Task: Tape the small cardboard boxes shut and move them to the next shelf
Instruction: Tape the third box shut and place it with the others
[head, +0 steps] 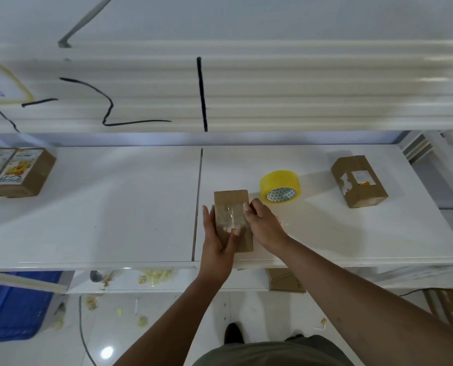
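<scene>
1 small cardboard box [230, 199], on shelf [114, 207]: left hand [217, 241] clasped its left side, right hand [263, 223] pinched its right edge. Yellow tape roll [280, 186] near, at 2 o'clock.

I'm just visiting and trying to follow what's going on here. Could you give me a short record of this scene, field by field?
Action: clear tape being pressed onto the small box
Place: white shelf, just right of its seam
Left hand: holds the box's left side, thumb on top
Right hand: grips its right edge
Tape roll: yellow, right of the box
Other boxes: right box far right; left boxes far left
</scene>
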The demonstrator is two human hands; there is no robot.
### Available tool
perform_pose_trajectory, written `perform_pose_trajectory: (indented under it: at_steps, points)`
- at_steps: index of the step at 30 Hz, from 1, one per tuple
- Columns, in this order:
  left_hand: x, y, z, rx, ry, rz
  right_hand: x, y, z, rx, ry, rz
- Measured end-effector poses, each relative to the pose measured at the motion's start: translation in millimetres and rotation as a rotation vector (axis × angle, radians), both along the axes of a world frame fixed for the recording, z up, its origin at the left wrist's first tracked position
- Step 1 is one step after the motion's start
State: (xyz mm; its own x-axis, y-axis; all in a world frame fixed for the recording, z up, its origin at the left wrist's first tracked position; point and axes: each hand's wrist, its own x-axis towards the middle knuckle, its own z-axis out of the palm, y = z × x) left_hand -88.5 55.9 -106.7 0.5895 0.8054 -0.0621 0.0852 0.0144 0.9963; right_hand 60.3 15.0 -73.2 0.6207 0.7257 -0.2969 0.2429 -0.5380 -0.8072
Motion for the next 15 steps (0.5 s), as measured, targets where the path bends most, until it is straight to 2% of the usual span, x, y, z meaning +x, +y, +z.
perform_pose_trajectory:
  at_steps: [3,6,7,11,13,15]
  points:
    - [1,7,10,-0.168,-0.109,0.046,-4,-10,6,0.103,0.248,-0.082]
    - [6,18,31,-0.395,-0.069,0.09,-7,-12,18,0.156,0.294,-0.046]
    - [9,23,36,-0.401,-0.035,0.095,-8,-10,22,0.18,0.32,-0.034]
    - [18,27,46,-0.209,0.054,0.104,-10,-10,36,0.197,0.39,-0.023]
    - [19,29,45,-0.244,0.068,0.095,-11,-16,39,0.183,0.45,-0.007]
    - [18,33,45,-0.363,0.093,0.065,-11,-22,40,0.166,0.38,0.021]
